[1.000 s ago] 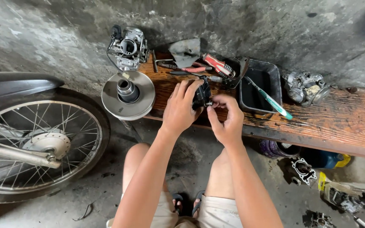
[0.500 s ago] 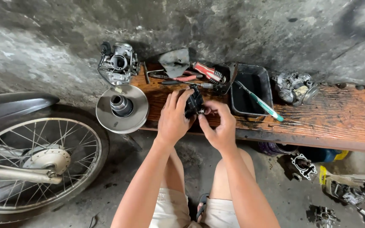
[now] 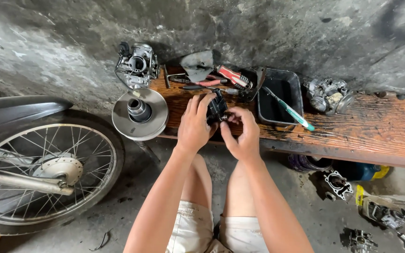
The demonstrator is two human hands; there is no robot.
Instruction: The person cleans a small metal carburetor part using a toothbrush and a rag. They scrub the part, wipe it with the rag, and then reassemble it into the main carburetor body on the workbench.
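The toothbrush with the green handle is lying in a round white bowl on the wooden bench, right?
Not quite. The head view shows the toothbrush with the green handle lying across a rectangular black tray, not a round white bowl. The tray does sit on the wooden bench.

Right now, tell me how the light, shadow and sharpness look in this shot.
Head view: soft, even light with no harsh glare; the metal pulley disc shows only a dull sheen. The left hand and right hand are sharp, but the small dark part they hold sits in shadow, its detail lost. The black tray reads nearly featureless. The wooden bench bows near the edges from the wide lens.
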